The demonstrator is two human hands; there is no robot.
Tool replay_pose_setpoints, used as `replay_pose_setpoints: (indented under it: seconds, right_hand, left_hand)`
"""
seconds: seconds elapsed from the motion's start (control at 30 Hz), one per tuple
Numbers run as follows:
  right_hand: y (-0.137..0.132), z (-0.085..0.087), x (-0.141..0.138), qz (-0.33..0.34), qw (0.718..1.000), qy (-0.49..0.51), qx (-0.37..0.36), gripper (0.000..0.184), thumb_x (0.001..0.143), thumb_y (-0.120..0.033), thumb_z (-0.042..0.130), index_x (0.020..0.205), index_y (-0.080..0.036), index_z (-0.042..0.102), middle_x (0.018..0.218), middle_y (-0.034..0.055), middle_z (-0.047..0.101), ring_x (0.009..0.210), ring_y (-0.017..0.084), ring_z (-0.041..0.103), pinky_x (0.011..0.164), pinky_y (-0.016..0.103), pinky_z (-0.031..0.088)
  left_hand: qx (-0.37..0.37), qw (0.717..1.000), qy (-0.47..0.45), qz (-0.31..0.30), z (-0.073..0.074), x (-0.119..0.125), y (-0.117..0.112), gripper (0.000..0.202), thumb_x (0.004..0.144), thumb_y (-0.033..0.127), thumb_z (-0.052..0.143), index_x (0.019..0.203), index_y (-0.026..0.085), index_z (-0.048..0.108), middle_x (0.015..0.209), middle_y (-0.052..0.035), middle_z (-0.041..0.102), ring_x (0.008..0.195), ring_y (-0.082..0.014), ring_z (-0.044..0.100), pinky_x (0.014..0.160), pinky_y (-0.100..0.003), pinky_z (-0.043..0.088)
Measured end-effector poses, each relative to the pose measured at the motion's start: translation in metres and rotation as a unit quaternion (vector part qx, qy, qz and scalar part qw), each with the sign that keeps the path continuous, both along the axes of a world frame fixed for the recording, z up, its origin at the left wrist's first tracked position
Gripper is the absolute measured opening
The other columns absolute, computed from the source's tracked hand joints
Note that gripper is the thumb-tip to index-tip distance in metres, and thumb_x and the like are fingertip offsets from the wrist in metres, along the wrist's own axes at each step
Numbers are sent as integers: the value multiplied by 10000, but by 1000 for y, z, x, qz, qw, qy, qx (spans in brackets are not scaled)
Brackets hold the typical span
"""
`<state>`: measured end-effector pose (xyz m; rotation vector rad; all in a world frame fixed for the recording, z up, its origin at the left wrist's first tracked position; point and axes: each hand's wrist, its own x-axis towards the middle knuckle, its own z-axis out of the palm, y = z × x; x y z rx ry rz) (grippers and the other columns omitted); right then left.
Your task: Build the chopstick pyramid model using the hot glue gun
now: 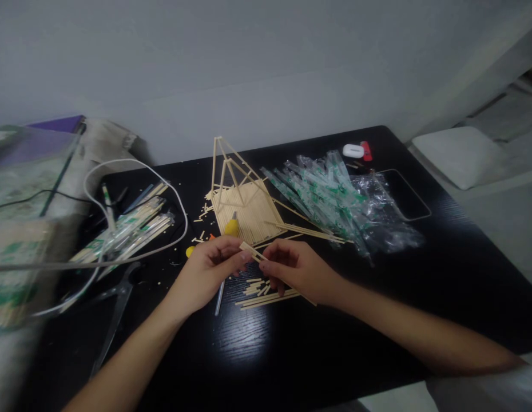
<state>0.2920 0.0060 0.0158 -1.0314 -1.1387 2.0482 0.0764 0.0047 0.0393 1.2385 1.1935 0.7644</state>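
My left hand [206,272] and my right hand [298,266] meet above the front of the black table, both closed. Between their fingertips they pinch pale wooden chopsticks [251,250], seemingly a short piece beside a longer stick running under my right palm. Just beyond stands a pyramid-like stick frame [229,166] on a flat panel of sticks laid side by side [255,209]. A yellow-handled tool [231,227] rests at the panel's front, partly behind my left hand. Below my fingers lie short cut pieces [256,287] and several longer sticks [266,300].
Green-printed plastic wrappers [321,191] and clear film [386,214] spread to the right. Wrapped chopsticks [133,229], a looping white cable [184,200] and a dark plier-like tool [118,303] occupy the left. A white case [353,150] sits near the back right edge.
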Motion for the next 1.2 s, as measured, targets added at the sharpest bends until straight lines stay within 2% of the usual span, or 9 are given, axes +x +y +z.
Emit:
replay_pose_setpoints:
  seconds: [0.2,0.43,0.53,0.6,0.73,0.83,0.9,1.03,1.2]
  right_hand:
    - [-4,0,0,-5,999,-27,29,385,817,-509,863,901,-190,664,718,-29,639,624,127,619,555,246,556]
    - [-6,1,-1,4,999,-27,27,377,815,-504,863,902,-178,694,734,-19,658,640,131,634,594,261,574]
    - [-5,0,-1,3,999,-25,26,382,822,-511,857,902,-171,703,751,-11,668,639,124,634,588,251,576]
    - [-2,0,0,0,999,-19,26,397,817,-524,858,896,-169,699,771,-7,673,635,119,631,572,245,577]
    - [4,-5,0,-10,1000,-25,10,409,805,-530,851,886,-174,666,764,-12,665,585,114,614,462,221,546]
    - [8,-15,-1,-31,999,-29,-6,374,802,-486,845,888,-177,652,732,-26,651,506,82,566,362,164,448]
    - [10,-24,-3,-37,999,-23,-24,340,814,-452,829,926,-178,663,727,-29,648,498,76,566,340,146,416]
    - [12,-37,-4,-34,999,-3,-40,346,786,-394,835,1001,-173,677,729,-32,657,506,87,583,336,153,424]
    - [13,-37,-3,-29,999,3,-42,362,792,-415,833,1009,-172,674,713,-39,648,496,87,563,340,162,390]
  left_hand:
    - [34,999,37,-10,-3,-1,-2,250,935,424,725,873,185,761,749,-25,741,662,-137,661,621,-247,548]
    - [93,993,73,-9,-3,1,-9,242,965,395,689,852,187,743,720,-6,703,654,-123,621,625,-231,512]
    - [100,991,91,-17,-5,0,-8,249,984,421,668,907,201,754,769,-13,730,700,-143,659,667,-250,534]
    - [124,982,138,-30,-5,-6,-5,258,996,447,655,987,215,767,842,-22,761,762,-164,692,713,-268,548]
    - [186,944,269,-33,-1,-30,5,289,1025,408,587,1207,239,734,1061,-53,798,913,-216,745,830,-328,568]
    - [241,901,357,-45,-6,-50,8,232,962,271,553,1117,223,720,1086,-73,770,936,-247,730,841,-381,568]
    - [273,878,390,-55,-13,-57,4,281,881,181,551,1121,212,693,1138,-90,735,1033,-277,703,924,-433,559]
    - [314,843,433,-53,-32,-56,-6,407,829,103,554,1213,196,651,1237,-127,662,1170,-330,621,1039,-522,506]
    - [329,808,486,-49,-45,-50,-7,451,856,124,565,1299,170,639,1274,-181,611,1163,-385,587,970,-569,501]
